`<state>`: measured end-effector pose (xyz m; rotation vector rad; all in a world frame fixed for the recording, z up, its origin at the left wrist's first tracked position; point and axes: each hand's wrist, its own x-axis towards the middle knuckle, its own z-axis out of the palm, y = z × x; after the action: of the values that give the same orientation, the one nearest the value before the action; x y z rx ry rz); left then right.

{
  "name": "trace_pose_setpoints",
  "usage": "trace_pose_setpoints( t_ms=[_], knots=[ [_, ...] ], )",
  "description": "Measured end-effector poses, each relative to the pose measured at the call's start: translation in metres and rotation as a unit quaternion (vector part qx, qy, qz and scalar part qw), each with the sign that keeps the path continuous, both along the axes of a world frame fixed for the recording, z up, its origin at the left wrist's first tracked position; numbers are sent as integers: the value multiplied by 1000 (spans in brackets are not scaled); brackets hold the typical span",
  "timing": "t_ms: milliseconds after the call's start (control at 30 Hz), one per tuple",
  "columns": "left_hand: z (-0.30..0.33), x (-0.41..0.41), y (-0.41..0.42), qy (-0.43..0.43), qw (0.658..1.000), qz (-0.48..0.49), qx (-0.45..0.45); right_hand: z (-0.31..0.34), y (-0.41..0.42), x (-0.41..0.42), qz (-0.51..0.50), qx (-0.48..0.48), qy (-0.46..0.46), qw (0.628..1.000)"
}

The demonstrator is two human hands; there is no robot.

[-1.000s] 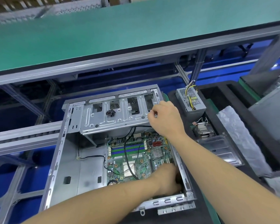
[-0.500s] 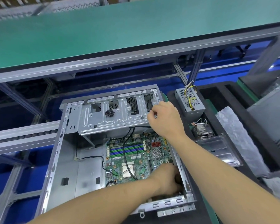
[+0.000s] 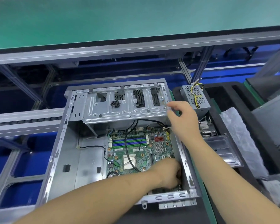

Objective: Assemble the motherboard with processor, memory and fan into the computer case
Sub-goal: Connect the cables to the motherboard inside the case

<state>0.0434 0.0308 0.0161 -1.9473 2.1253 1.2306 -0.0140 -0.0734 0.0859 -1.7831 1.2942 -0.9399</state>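
The open grey computer case (image 3: 61,143) lies flat in front of me. Inside it sits the green motherboard (image 3: 145,152), with the silver processor (image 3: 129,162) and blue and green memory slots (image 3: 128,142); black cables cross it. My left hand (image 3: 168,173) is down in the case's near right corner, fingers curled round the board's edge, fingertips hidden. My right hand (image 3: 183,120) hovers at the right end of the drive cage (image 3: 124,109), fingers loosely bent and holding nothing.
A small heap of black screws (image 3: 115,103) lies on the drive cage. Right of the case stand a power supply (image 3: 196,97) with yellow wires, a heatsink fan (image 3: 206,128), a clear plastic tray (image 3: 220,151) and a plastic bag (image 3: 239,135). A green conveyor (image 3: 120,18) runs behind.
My right hand has come off the drive cage's right end and drawn back to the right, its fingers loosened. My left hand stays in the same corner.
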Motion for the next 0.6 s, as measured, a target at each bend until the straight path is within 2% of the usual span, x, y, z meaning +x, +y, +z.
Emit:
trace_pose_setpoints(
  t_ms=[133, 267, 400, 600],
  knots=[
    [0, -5, -1, -17, 1000, 17, -2, -12, 14, -11, -15, 41, 13, 999],
    [-6, -9, -1, -17, 999, 50, 14, -10, 13, -8, -40, 80, -10, 996],
    [-9, -11, -2, -18, 997, 67, 26, -10, 12, -6, -27, 45, 20, 998],
    [-5, -2, -5, 25, 998, 32, 38, -12, 11, -6, -24, 32, 40, 998]
  ],
)
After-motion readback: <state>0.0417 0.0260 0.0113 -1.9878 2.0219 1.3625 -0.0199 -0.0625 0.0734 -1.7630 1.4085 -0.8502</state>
